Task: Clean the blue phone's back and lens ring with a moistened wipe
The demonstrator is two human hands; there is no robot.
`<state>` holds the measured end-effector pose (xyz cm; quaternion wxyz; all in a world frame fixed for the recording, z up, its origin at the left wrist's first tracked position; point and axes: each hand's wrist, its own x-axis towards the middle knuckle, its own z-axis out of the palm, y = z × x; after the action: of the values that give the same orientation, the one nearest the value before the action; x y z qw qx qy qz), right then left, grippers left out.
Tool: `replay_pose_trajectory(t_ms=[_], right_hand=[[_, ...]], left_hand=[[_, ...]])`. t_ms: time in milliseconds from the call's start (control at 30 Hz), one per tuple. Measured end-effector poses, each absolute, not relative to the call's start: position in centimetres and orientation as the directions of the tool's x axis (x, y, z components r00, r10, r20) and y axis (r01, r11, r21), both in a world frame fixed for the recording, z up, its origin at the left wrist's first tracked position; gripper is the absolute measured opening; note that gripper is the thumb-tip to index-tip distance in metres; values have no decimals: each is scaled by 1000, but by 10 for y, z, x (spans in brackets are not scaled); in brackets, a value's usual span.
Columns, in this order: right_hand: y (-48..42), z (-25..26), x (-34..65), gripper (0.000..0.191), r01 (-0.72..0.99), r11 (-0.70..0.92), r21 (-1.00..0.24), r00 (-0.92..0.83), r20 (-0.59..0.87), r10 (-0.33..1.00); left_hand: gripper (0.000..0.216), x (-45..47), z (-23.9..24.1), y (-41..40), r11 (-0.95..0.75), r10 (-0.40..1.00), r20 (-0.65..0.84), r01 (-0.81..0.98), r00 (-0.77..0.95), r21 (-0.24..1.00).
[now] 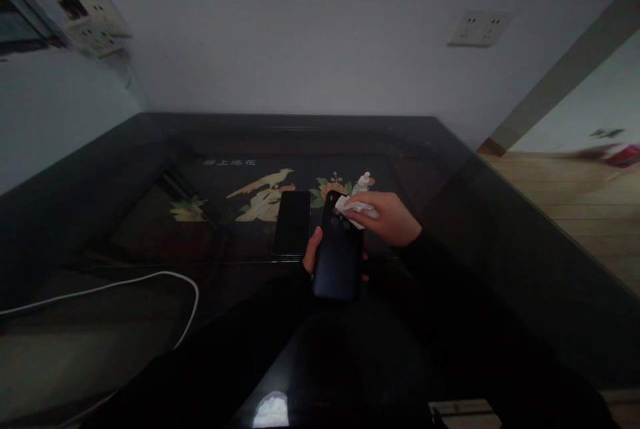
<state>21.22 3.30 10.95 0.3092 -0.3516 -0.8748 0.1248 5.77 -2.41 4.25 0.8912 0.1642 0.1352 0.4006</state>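
Observation:
My left hand (311,252) is wrapped round a dark phone case (338,265) with camera openings near its top; I cannot tell whether a phone is inside. The thumb lies along its left edge, and fingertips show at its right edge. Between the fingers of my right hand (393,217) is a white tissue (361,209), pressed against the camera area. Just left of the case, a black phone (293,222) lies screen up on the dark table. A small clear bottle with a white top (363,182) stands behind my right hand.
The glossy dark table (280,135) bears a painted bird (267,195) and flowers, and meets the wall at the back. A white cable (130,282) curves across the left side. Wall sockets (480,29) are at upper right and upper left. Wooden floor (565,195) shows at right.

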Motion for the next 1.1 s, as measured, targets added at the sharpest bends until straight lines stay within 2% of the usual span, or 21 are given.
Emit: replay_pose_trajectory(t_ms=[133,267,400,533,600,667,800,933,1000,1100], right_hand=[[26,110,199,21,625,559,-544,-326,469,821],[23,107,186,21,645,508,-571,-253,467,847],[12,111,180,17,637,490,-595,-267,426,865],[-11,109,179,10,595,505,-624,-377,339,862],[-19,105,179,8,559,509,-654,-425,302,854],[-20,100,180,8,543,515,-663,-414,322,851],[-10,97,181,11,577,559,-595,-328,457,827],[-17,95,179,10,580,579,-573,-376,442,814],[-32,90,178,9,571,594,-567,-412,427,805],[-51,82,177,8,541,679,-496,-495,465,734]], left_hand=[[54,59,46,-23,650,747,-154,-661,647,375],[54,64,41,-24,647,756,-179,-679,630,347],[50,68,42,-24,595,804,-238,-750,546,290],[40,71,52,-21,436,866,-407,-838,291,328],[40,72,55,-20,442,853,-445,-831,273,338],[38,73,57,-20,445,855,-435,-830,282,336],[33,76,57,-21,352,898,-384,-874,214,337],[32,73,52,-20,384,895,-372,-852,248,356],[34,69,48,-21,456,874,-354,-811,333,365],[53,64,43,-21,571,820,-277,-749,501,337]])
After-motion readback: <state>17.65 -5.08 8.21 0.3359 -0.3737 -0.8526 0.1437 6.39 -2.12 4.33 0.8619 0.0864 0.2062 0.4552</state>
